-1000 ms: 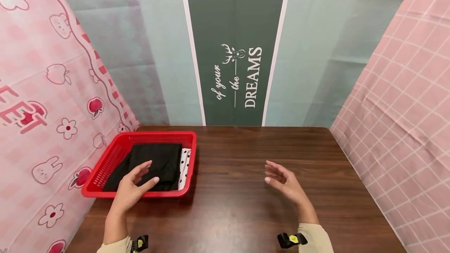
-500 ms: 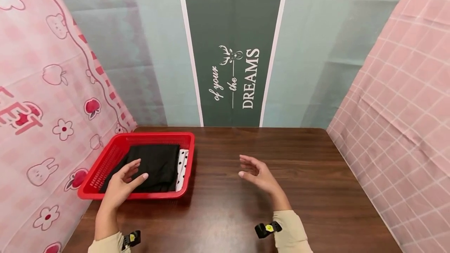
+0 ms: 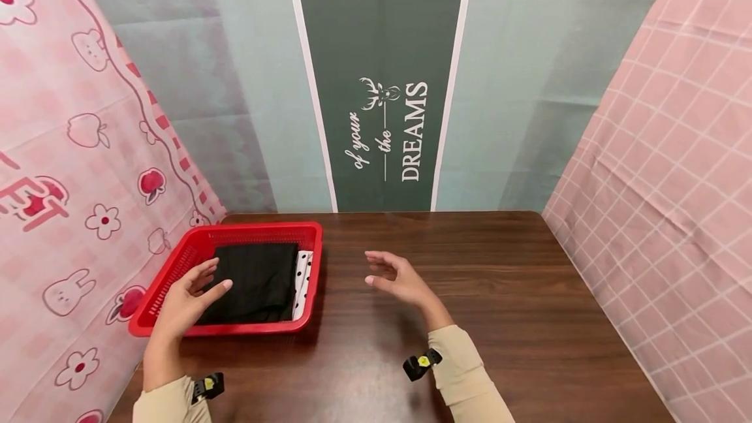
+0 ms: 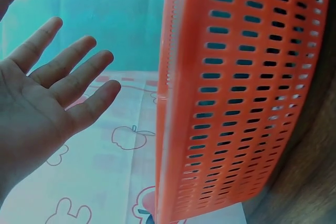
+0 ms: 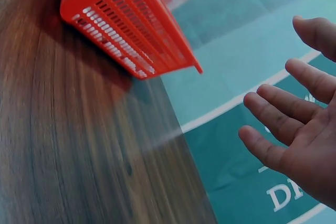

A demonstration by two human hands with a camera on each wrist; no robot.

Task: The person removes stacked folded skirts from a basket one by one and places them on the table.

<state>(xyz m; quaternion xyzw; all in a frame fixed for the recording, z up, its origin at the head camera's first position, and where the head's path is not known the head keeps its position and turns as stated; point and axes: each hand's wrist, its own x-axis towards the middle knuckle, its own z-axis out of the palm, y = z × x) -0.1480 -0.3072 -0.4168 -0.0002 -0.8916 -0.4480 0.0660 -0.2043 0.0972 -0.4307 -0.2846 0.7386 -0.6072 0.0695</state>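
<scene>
A red plastic basket (image 3: 314, 279) with slotted sides stands at the left of the table. Inside it lies folded black cloth (image 3: 258, 279), beside a strip of white cloth with black dots (image 3: 302, 286). My left hand (image 3: 185, 302) hovers over the basket's near left part, fingers spread and holding nothing; the left wrist view shows its palm apart from the basket wall (image 4: 226, 98). To the right of the basket, my right hand (image 3: 402, 279) hangs above the table with relaxed fingers and nothing in them. In the right wrist view a gap separates its fingertips from the basket (image 5: 126, 24).
The brown wooden table (image 3: 470, 279) reaches back to a grey-green curtain (image 3: 499, 83) with printed lettering. Pink printed cloth (image 3: 70, 214) hangs along the left side, close to the basket. A pink checked cloth (image 3: 658, 181) bounds the right side.
My right hand has moved left across the table toward the basket. The left hand has shifted slightly left over the basket's edge. The basket and cloths stay in place on the table.
</scene>
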